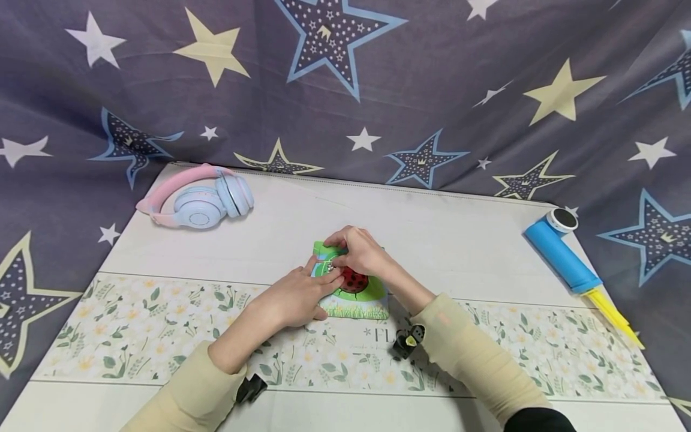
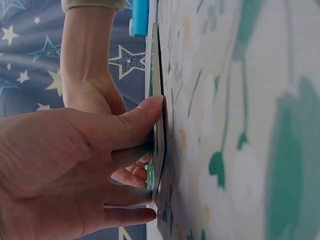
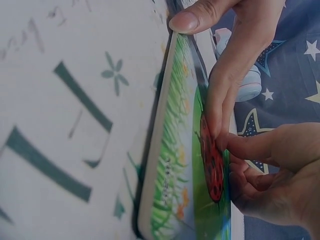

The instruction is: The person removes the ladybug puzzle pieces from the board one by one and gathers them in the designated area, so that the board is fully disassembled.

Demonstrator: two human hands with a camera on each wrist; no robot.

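A flat picture puzzle point(image 1: 358, 312) with a red ladybug point(image 1: 354, 282) on green lies mid-table. My left hand point(image 1: 297, 295) rests on its left side, fingers fairly straight across the surface. The left thumb touches the board's edge in the left wrist view, by the board's rim point(image 2: 159, 135). My right hand point(image 1: 360, 251) reaches over the upper part with bent fingers. Its thumb and fingertips pinch at a puzzle piece point(image 1: 320, 247) in the upper left corner, where a pale seam shows. The right hand largely covers that piece. Close up, the right fingertips meet the surface beside the ladybug point(image 3: 212, 170).
Pink and blue headphones point(image 1: 200, 207) lie at the back left. At the right edge is a blue tube point(image 1: 564, 255) with a white round end and a yellow tail point(image 1: 612, 315). A star-patterned cloth point(image 1: 324, 120) hangs behind the floral-banded table point(image 1: 162, 336).
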